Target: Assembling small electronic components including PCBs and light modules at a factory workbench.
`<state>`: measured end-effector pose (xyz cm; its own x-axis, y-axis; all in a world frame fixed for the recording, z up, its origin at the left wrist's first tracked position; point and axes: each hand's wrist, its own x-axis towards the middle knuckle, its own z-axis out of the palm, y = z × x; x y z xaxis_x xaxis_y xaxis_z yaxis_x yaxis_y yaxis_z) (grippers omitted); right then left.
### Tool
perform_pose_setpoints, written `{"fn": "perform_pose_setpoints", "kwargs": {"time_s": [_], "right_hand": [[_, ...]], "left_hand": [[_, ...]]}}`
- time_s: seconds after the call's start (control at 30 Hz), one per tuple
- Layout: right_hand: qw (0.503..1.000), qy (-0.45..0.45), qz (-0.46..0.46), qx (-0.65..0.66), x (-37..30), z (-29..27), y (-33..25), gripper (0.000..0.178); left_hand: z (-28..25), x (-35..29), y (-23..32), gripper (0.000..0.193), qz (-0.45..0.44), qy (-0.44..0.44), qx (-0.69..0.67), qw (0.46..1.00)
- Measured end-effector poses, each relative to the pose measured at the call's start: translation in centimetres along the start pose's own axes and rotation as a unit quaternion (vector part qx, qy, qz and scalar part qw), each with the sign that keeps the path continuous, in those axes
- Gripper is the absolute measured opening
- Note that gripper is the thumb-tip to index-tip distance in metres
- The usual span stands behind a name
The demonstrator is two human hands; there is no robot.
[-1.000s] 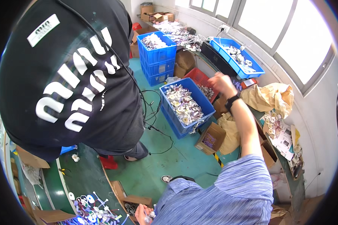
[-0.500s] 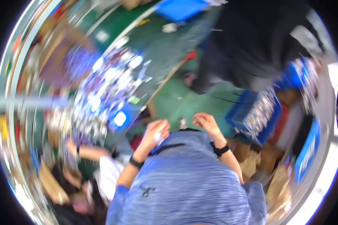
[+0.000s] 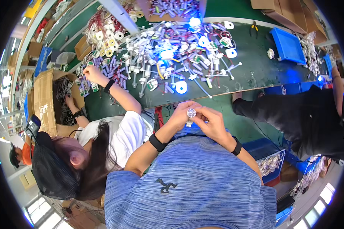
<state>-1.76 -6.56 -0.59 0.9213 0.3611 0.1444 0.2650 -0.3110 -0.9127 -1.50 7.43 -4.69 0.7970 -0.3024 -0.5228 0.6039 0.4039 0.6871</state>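
Observation:
In front of my waist, my left hand [image 3: 182, 116] and my right hand [image 3: 213, 123] meet around a small white part with a round, clear, lens-like end [image 3: 191, 112]. That round end faces up between my thumbs and fingers. My left hand is closed around the part, and the fingertips of my right hand pinch it from the other side. Its lower portion is mostly hidden by my fingers. Just beyond my hands lies the front edge of a dark green workbench [image 3: 252, 86], piled with small electronic assemblies [image 3: 164, 57], some lit blue.
At my left, a person in a white shirt [image 3: 124, 129] reaches over the bench and into a cardboard box [image 3: 46, 103]. Another person in black [image 3: 294, 110] stands at right. A blue tray [image 3: 288, 45] and pliers [image 3: 253, 29] rest on the bench; a blue crate [image 3: 258, 147] stands at lower right.
My view has turned left, bringing the workbench in front of me. My hands, apart before, have come together, and my right hand has closed on the small part in my left.

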Motion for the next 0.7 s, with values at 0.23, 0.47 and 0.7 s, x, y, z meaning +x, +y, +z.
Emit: {"fn": "perform_pose_setpoints", "kwargs": {"time_s": [0.23, 0.47, 0.7], "right_hand": [[0.987, -0.01, 0.106, 0.12, 5.4, 4.8, -1.0, 0.015], [0.951, -0.135, 0.197, 0.194, 10.0, 6.9, -0.5, 0.018], [0.948, -0.218, 0.207, 0.103, 19.5, 6.3, 9.9, 0.016]], "left_hand": [[-3.9, -2.1, 3.2, 0.037, 0.07, 0.078, -0.031, 0.994], [-7.9, -5.0, 4.4, 0.027, 0.09, -0.003, 0.282, 0.955], [-7.7, -5.9, 3.9, 0.029, 0.078, 0.09, 0.098, 0.988]]}}
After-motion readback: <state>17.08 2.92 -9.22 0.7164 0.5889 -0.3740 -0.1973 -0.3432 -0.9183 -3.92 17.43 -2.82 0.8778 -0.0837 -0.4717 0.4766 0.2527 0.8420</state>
